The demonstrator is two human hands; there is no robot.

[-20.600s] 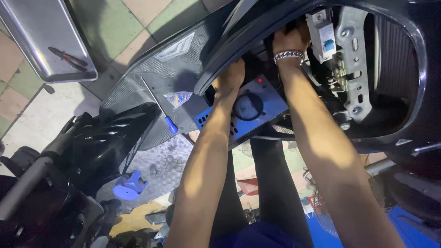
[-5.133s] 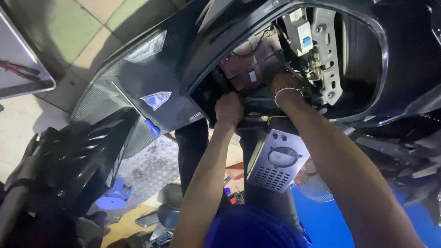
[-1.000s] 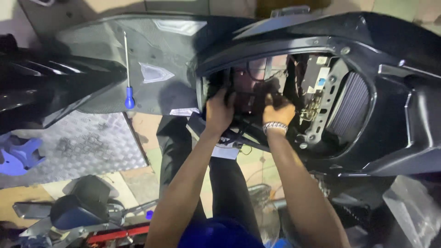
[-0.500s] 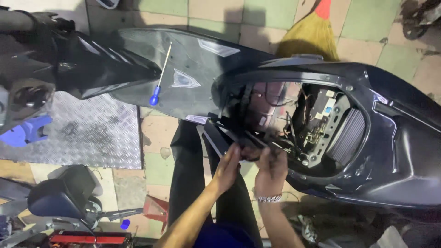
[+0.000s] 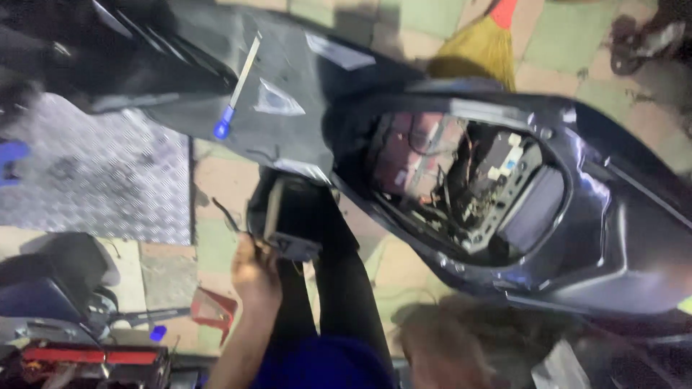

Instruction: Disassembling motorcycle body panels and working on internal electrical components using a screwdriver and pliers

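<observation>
**Holding a dark unit clear of the scooter shell**

Gripping from below, the left hand (image 5: 254,270) is closed around the lower edge of a dark boxy unit (image 5: 288,216), held just beside and below the opening (image 5: 461,180) in the black scooter shell (image 5: 620,238). The unit looks rigid, like moulded plastic, and probably light enough for one hand. A thin wire (image 5: 223,215) trails from its left side, so that is the fragile part; the firm outer edges look like the safest place to hold, well away from the lead.

The right hand (image 5: 440,346) is only a motion-blurred shape at the bottom of the view. Whether it is open, closed or holding anything cannot be told.

A screwdriver (image 5: 236,90) with a blue handle lies on the grey panel (image 5: 288,137) above, well apart from both hands. A broom (image 5: 481,43) rests on the tiled floor (image 5: 562,32) beyond.

Inside the opening, red parts, wiring and a pale connector show, but blur keeps them from being sorted out. The unit's far face is hidden.
</observation>
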